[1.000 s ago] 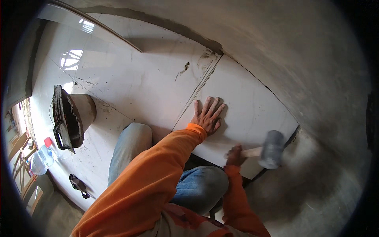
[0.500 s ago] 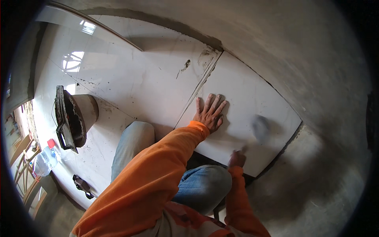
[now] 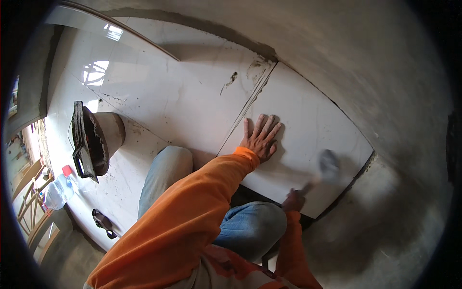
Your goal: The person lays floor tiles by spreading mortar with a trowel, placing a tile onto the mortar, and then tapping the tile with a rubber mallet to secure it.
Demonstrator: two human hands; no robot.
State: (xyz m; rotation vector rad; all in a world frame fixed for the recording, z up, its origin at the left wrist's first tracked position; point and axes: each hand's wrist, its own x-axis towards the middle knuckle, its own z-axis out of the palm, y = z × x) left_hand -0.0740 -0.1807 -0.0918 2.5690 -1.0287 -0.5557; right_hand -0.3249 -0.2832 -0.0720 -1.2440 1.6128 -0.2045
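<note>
My left hand [image 3: 261, 137] lies open, fingers spread, palm down on a white marbled tile [image 3: 310, 108]. Lower on the right, my right hand [image 3: 294, 199] is closed on the wooden handle of a grey-headed mallet [image 3: 329, 166]. The mallet's head is blurred over the right part of the tile; whether it touches the surface I cannot tell. A narrow joint runs along the tile's left edge, and a dark gap shows along its near edge beside my knee [image 3: 255, 226].
A grey concrete wall [image 3: 365, 72] bounds the right. At left are a mortar-crusted bucket [image 3: 113, 130] on its side, a dark strapped object [image 3: 103, 222], a clear plastic jug [image 3: 55, 195] and wooden chairs [image 3: 29, 216]. A long metal strip [image 3: 144, 41] lies at upper left.
The mallet head swung up-left between the first two frames and now sits a little right and lower than half a second ago, still blurred. My left hand stays spread on the tile.
</note>
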